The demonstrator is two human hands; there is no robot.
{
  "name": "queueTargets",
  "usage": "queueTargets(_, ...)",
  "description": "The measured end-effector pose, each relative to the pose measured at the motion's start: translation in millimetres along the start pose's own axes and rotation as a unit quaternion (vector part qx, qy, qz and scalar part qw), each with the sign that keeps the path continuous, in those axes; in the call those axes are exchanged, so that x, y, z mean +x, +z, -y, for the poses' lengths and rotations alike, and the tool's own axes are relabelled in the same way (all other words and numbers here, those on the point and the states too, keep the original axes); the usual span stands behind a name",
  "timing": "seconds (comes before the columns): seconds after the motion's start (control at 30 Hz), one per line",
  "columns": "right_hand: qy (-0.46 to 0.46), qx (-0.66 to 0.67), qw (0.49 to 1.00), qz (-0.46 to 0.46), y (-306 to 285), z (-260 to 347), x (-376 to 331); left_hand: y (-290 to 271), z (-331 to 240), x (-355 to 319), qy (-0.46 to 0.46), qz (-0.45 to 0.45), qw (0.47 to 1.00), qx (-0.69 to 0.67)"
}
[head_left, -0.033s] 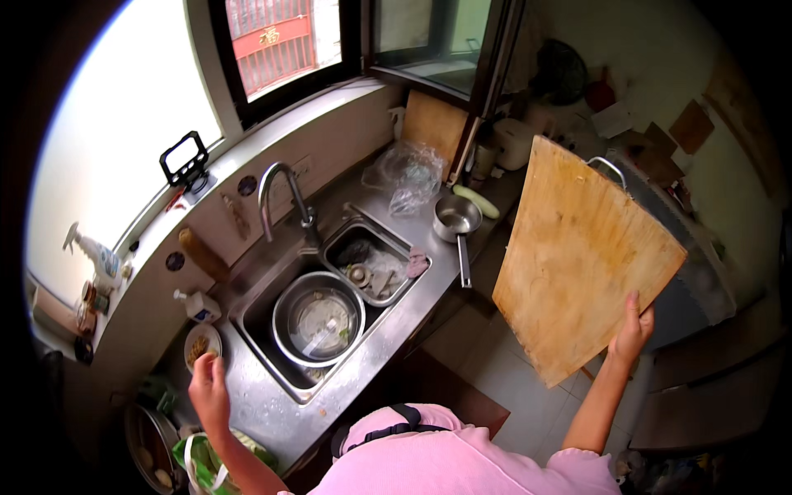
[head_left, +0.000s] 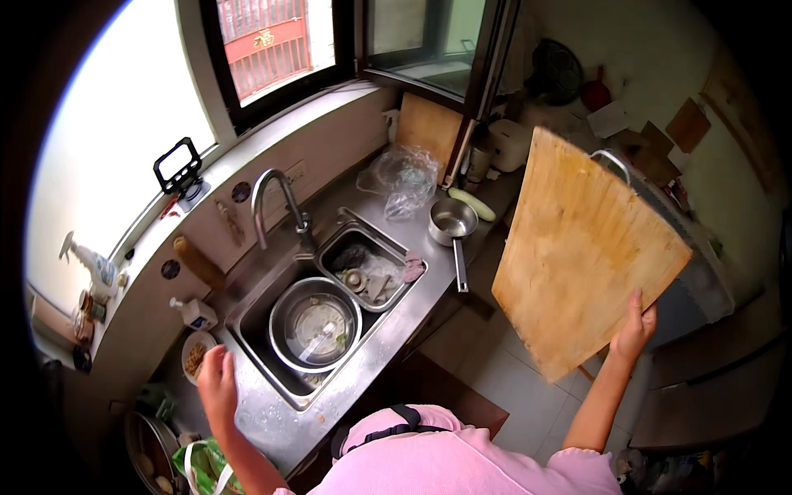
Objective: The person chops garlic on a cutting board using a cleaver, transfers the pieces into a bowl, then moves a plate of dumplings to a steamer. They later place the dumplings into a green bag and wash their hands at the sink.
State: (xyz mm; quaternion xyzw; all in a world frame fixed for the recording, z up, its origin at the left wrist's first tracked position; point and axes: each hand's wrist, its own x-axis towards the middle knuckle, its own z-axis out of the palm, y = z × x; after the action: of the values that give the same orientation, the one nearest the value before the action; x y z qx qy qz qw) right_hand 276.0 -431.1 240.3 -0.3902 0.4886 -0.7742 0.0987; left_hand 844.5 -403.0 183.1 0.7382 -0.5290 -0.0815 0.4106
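My right hand grips a large wooden cutting board by its lower right edge, with the thumb over the face. The board is held up and tilted to the right of the counter, and a metal handle shows at its upper edge. My left hand hovers over the left end of the counter with its fingers curled together. Nothing shows in it. Close by stands a small white dish with brown bits of food.
The double steel sink holds a round metal basin. A pink cloth hangs at its right edge. Beyond lie a saucepan, a pale green gourd and a clear plastic bag. A faucet arches over the sink.
My left hand has shifted slightly right and down. The cutting board stays in my right hand, almost unmoved. The counter and sink have slipped a little to the left in view.
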Motion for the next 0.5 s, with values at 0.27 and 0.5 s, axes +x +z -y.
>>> queueTargets(0.27, -0.068, 0.059, 0.995, -0.031, -2, -41, 86, 215, -76, 80, 0.029, 0.33, 0.918, -0.217)
queueTargets(0.5, -0.076, 0.112, 0.989, 0.061, 56, -113, 178, 412, -88, 129, 0.127, 0.34, 0.932, -0.008)
